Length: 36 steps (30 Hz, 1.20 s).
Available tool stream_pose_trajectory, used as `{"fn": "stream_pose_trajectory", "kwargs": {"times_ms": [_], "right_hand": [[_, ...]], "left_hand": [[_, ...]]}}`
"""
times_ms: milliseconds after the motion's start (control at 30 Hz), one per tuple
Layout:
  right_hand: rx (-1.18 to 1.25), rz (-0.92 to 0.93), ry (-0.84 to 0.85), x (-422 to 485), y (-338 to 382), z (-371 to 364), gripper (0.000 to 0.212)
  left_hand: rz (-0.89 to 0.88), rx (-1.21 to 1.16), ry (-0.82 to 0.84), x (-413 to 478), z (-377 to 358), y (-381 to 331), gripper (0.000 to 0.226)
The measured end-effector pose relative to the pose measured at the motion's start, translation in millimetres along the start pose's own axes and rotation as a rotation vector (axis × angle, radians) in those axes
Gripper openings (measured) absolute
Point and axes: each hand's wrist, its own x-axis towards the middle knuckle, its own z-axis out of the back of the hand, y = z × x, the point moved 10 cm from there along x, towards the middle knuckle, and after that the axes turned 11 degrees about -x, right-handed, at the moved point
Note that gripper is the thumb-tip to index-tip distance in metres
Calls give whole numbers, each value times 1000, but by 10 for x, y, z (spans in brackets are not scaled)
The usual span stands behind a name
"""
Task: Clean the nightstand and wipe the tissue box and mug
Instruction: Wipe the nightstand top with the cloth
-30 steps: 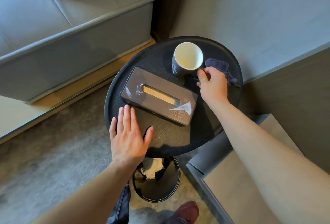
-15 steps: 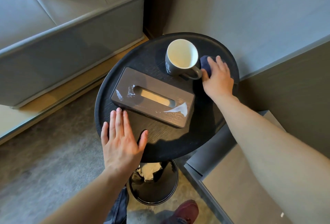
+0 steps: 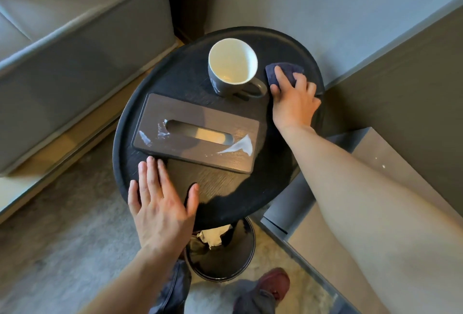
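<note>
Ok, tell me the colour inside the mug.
White inside the dark grey ceramic mug; head view shows it.

You will find no text, label, brand, number or sign to read here: the tissue box [image 3: 200, 115], mug [image 3: 233, 65] and nightstand [image 3: 250, 196] are plain.

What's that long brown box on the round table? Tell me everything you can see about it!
It is a tissue box, flat, rectangular, dark brown, wood-looking, with a long rounded slot in its lid. White smears mark the lid by both slot ends. It lies flat on the black round nightstand, apart from the mug behind it. The fingertips of the left hand reach its near edge; whether they touch is unclear.
</note>
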Motion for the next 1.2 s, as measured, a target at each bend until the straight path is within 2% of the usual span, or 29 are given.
{"fn": "stream_pose_trajectory", "kwargs": {"times_ms": [100, 200, 267, 367, 433, 533, 600, 667, 767, 900, 1000, 1100, 1200], "right_hand": [[88, 28, -72, -82, -85, 41, 41], [165, 63, -73, -216, -145, 41, 39], [226, 108, -27, -294, -175, 42, 39], [431, 174, 158, -426, -254, -26, 37], [606, 133, 249, -579, -444, -15, 36], [773, 55, 149, -882, -937, 189, 32], [851, -23, 80, -1114, -1397, 213, 30], [886, -120, 68, -1304, -1914, 75, 31], [770, -223, 68, -1428, -2699, -169, 32], [483, -126, 6, -1314, -3368, -254, 34], [378, -35, -62, -1061, -3553, -267, 35], [309, 82, -112, -779, -3501, -303, 37], [104, 221, -5, -642, -3324, -548, 44]], "left_hand": [[-7, 0, 0, -5, -5, -11, 86], [-8, -12, -16, -18, -1, -11, 86], [-14, -27, -28, -17, 9, -18, 87], [-10, -97, -40, -3, 58, -16, 83], [-15, -230, -77, -63, 134, -21, 70], [-85, -364, -142, -368, 275, -224, 55], [-188, -392, -98, -683, 233, -562, 48], [-312, -409, 17, -1014, 22, -995, 44], [-433, -404, 215, -1391, -502, -1658, 46], [-615, -275, 373, -1555, -1313, -2607, 58], [-750, -151, 418, -1553, -1798, -3123, 64], [-783, 5, 389, -1571, -2039, -3216, 66], [-786, 60, 339, -1583, -2055, -3205, 67]]}}
